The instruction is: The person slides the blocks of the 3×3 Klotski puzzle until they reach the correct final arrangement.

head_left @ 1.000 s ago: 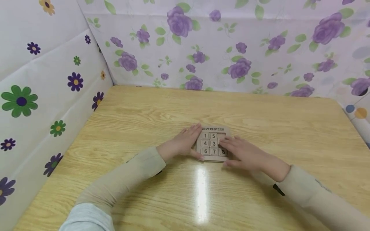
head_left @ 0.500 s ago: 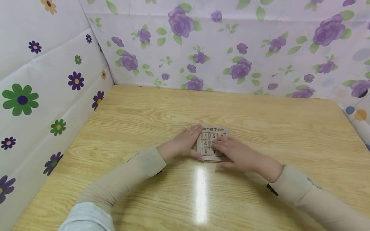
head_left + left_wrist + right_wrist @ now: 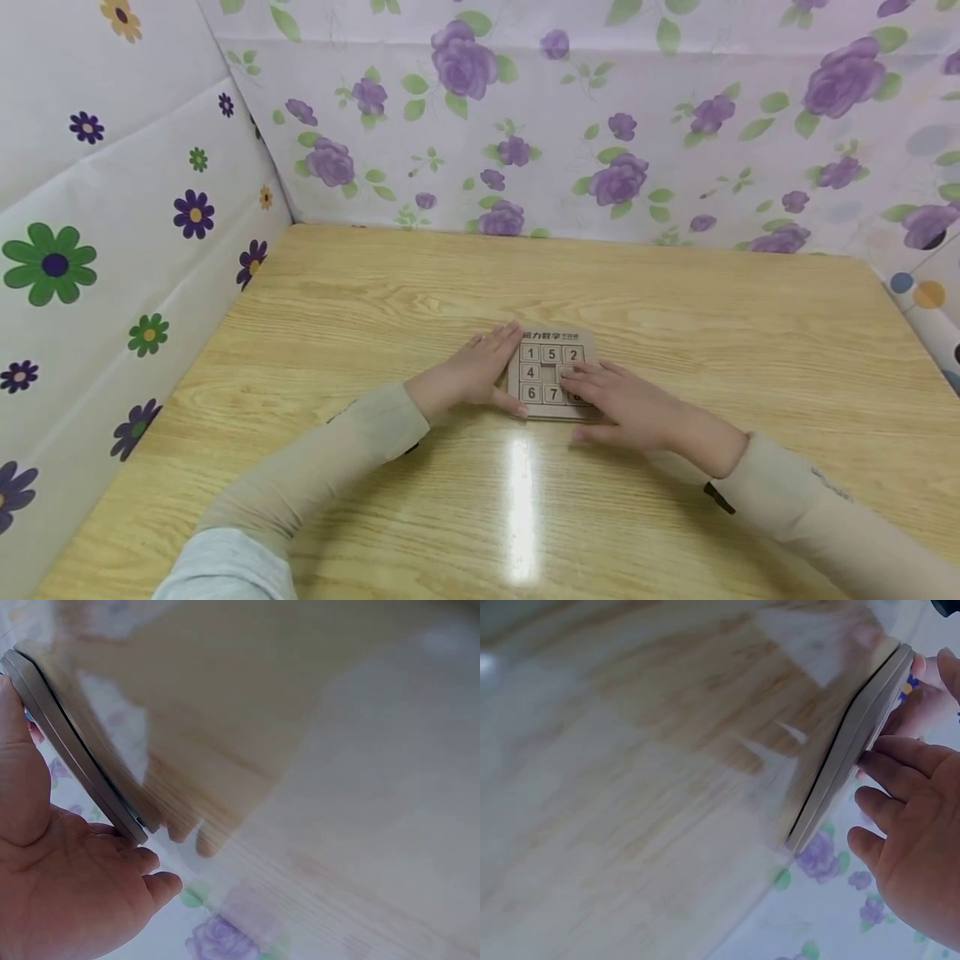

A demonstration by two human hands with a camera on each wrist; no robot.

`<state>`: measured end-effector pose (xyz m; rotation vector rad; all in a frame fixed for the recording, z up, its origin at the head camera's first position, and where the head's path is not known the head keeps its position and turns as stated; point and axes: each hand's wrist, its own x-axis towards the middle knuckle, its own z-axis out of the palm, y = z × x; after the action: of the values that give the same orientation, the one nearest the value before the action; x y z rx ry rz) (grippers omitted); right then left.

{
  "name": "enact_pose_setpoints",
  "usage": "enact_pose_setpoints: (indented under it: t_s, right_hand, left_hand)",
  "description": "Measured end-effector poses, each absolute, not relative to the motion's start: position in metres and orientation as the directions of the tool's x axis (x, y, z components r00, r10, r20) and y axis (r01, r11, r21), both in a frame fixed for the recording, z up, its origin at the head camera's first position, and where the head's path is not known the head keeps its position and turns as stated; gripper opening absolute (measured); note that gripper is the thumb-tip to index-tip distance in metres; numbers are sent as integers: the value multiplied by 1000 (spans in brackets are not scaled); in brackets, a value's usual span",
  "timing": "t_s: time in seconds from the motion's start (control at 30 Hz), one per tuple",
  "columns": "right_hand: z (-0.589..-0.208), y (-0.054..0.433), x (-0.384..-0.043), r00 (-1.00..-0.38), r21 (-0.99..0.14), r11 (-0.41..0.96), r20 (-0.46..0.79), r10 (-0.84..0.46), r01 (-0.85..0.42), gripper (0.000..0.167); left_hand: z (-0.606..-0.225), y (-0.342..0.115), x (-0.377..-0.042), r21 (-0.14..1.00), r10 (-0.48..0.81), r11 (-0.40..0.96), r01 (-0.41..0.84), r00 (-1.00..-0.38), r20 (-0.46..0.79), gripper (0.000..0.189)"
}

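A flat wooden number slide puzzle [image 3: 542,354] lies on the table, with dark lettering along its far border. Its top row reads 1, 5, 2, and the bottom row shows 6, 7 and a partly covered 8. In the middle row are tile 4 [image 3: 530,372], a bare slot [image 3: 549,374], then a tile mostly under fingers. My left hand [image 3: 480,371] holds the board's left side, thumb at the near corner and fingers along the far one. Extended fingers of my right hand [image 3: 641,408] press on the middle-right tile; in the right wrist view the fingertips [image 3: 866,761] meet the board's face.
The wood-grain table [image 3: 337,292] carries a bright glare streak below the puzzle. Purple-flowered cloth [image 3: 465,125] hangs behind it, and a cloth with green and purple flowers [image 3: 90,208] stands along the left. Both forearms wear beige sleeves [image 3: 360,433].
My right hand shifts left, then back right. Tile 2 has moved up to the top-right corner, and the middle tile has slid right, baring the centre slot. My left hand stays put.
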<state>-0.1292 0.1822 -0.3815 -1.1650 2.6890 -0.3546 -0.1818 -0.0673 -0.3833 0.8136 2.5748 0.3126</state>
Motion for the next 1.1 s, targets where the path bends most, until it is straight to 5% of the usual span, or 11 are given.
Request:
enact_pose_setpoints:
  t_s: [0.4, 0.77, 1.1]
  right_hand:
    - [-372, 182, -135, -690, -252, 681, -63, -721, -688, 63]
    - [-375, 166, -146, -707, -246, 701, -79, -703, -670, 74]
    - [-378, 167, -132, -669, -240, 668, -92, -738, -704, 74]
  left_hand:
    - [-389, -68, -183, 344, 585, 805, 484, -743, -325, 124]
    - [-390, -66, -182, 343, 595, 798, 495, -736, -322, 124]
    - [-387, -67, -183, 345, 592, 800, 491, -743, -313, 122]
